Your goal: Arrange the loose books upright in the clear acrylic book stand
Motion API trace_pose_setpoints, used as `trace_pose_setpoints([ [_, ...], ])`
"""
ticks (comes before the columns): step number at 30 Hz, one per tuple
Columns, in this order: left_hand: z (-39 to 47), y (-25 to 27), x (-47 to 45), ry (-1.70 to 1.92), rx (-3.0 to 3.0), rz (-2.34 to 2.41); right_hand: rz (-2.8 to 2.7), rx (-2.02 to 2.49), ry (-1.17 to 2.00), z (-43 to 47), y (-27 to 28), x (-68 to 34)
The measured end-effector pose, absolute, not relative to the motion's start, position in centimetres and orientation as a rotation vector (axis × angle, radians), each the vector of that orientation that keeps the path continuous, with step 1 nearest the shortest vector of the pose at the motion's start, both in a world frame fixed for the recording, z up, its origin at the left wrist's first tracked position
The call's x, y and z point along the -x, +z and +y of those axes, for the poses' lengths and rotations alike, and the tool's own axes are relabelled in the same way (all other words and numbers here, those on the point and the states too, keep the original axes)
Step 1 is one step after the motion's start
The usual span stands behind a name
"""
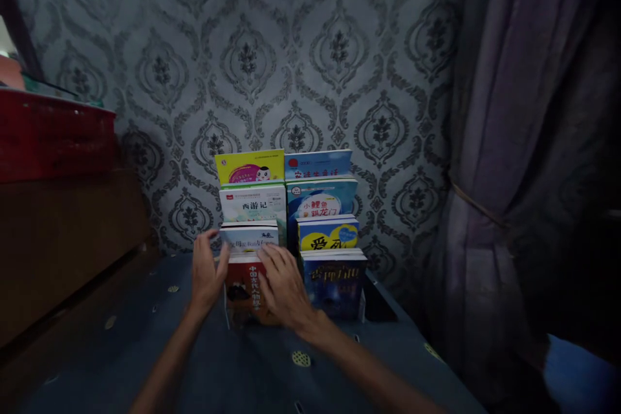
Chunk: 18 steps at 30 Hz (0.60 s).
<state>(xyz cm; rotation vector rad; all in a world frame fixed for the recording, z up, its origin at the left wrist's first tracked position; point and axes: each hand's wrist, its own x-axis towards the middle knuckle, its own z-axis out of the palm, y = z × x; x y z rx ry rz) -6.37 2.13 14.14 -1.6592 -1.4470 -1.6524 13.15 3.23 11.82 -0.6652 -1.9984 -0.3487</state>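
Note:
Two columns of upright paperback books stand in stepped rows. My left hand [207,272] is at the left side of the front left books, thumb and fingers apart, the thumb by the edge of a pale blue book [237,240]. Across the upper right of a red-covered book [240,291] lies my right hand [285,281], fingers stretched toward the pale blue book's cover. Behind these rise a white-and-green book [255,204] and a yellow one [242,165]. The right column has a dark blue book [334,291] in front, then a yellow-and-blue book [327,236] and blue books [323,197].
A dark patterned cloth [160,336] covers the surface under the books. Patterned wallpaper [310,65] is close behind. On the left, a red bin [53,136] sits on a brown box [68,239]. A tied curtain [499,142] hangs at right. A flat black object [380,304] lies beside the books.

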Motion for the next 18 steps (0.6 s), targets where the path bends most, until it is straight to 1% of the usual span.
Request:
trace_pose_setpoints([
  [4,4.4,19.5,7.1,-1.709,1.693,-1.392,-1.963,0.617,-0.367,4.6,15.7,-14.6],
  [6,5.4,22.1,7.4,-1.565,1.716,-1.318,-1.941,0.637,-0.429,5.8,18.4,-15.6],
  [9,6.5,24.9,7.5,-1.233,1.803,-1.291,-1.935,0.714,-0.529,8.0,22.5,-17.1],
  [13,7.5,26.5,7.5,-0.875,1.884,-1.312,-2.010,0.821,-0.619,10.3,25.8,-18.5],
  [18,8.6,27.3,8.5,-0.716,1.875,-1.268,-2.072,0.887,-0.687,11.3,26.4,-18.9],
])
